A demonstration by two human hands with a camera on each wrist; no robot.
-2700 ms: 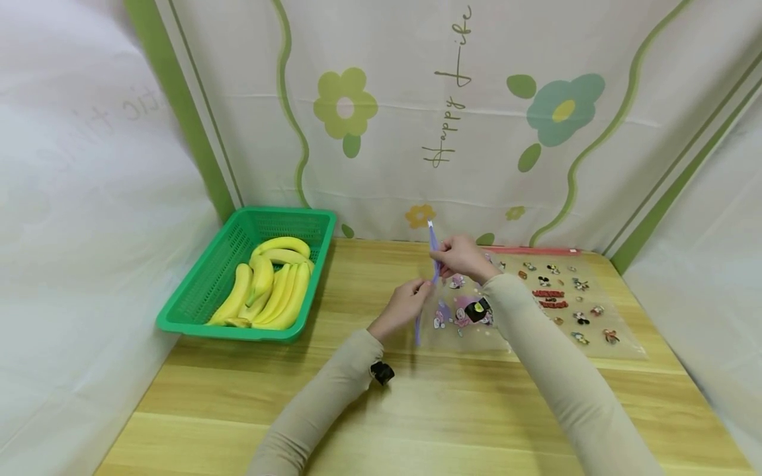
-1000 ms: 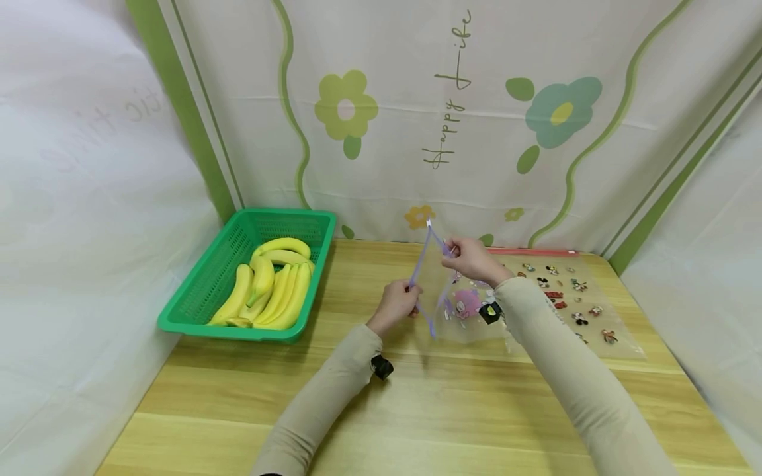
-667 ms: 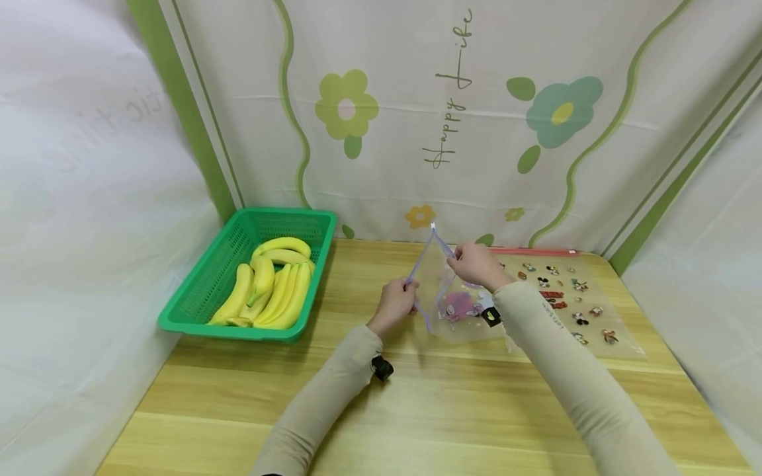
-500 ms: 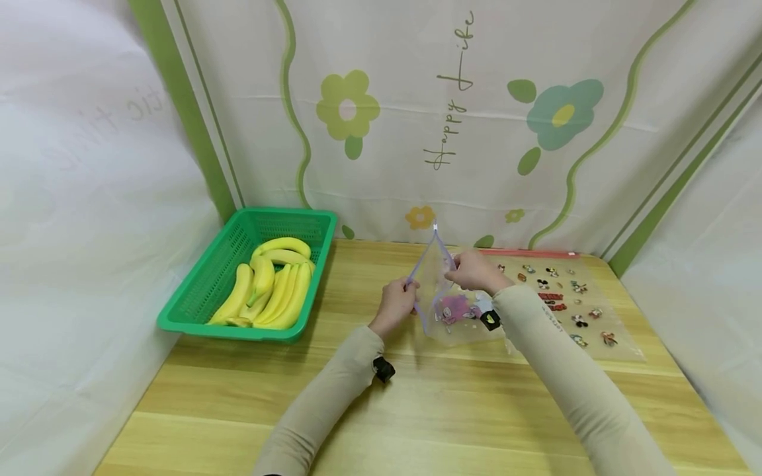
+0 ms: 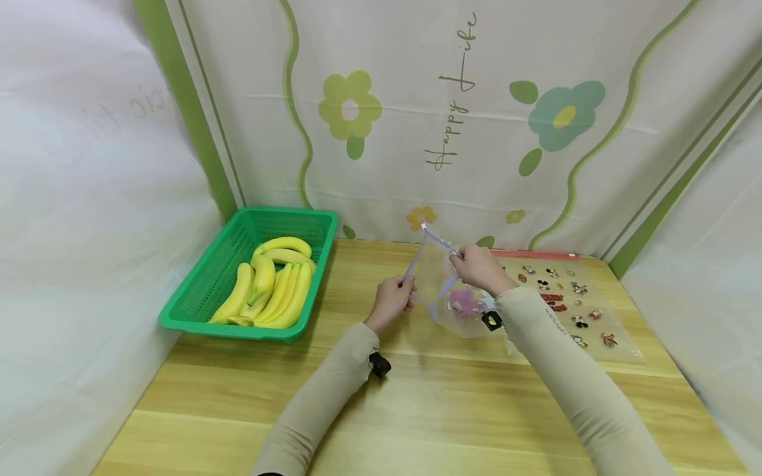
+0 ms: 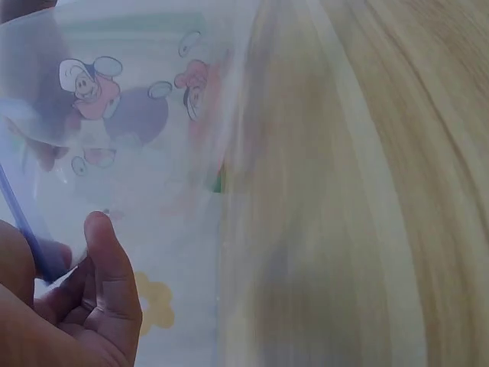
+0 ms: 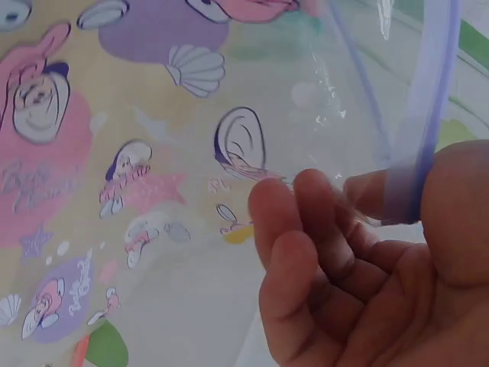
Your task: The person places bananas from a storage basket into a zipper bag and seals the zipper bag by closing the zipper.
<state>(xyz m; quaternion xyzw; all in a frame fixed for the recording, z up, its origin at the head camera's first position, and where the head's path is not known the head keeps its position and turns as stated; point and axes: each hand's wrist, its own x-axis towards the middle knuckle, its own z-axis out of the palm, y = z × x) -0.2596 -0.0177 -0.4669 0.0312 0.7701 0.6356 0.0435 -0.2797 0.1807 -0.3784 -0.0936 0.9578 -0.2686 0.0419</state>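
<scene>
Between both hands a clear plastic zip bag [image 5: 455,324] with purple zip edges and pink cartoon prints is held over the table, its mouth spread apart and facing left. My left hand [image 5: 391,303] pinches the near-left edge of the mouth. With thumb and index finger, my right hand [image 5: 479,268] pinches the opposite edge; the right wrist view shows the purple strip [image 7: 424,115] between them. A white slider [image 5: 424,226] sits at the top corner of the mouth. Through the film in the left wrist view, printed figures [image 6: 95,95] show.
To the left stands a green plastic basket [image 5: 238,329] holding several yellow bananas [image 5: 280,297]. Another clear bag [image 5: 589,311] with a red zip edge and small cartoon prints lies flat at the right, partly under the right arm. A patterned curtain [image 5: 387,178] rises behind the wooden table [image 5: 428,416].
The zip edges of the purple-edged bag, close together at first, have been pulled apart into a wide mouth. My left hand has moved left, my right hand to the right.
</scene>
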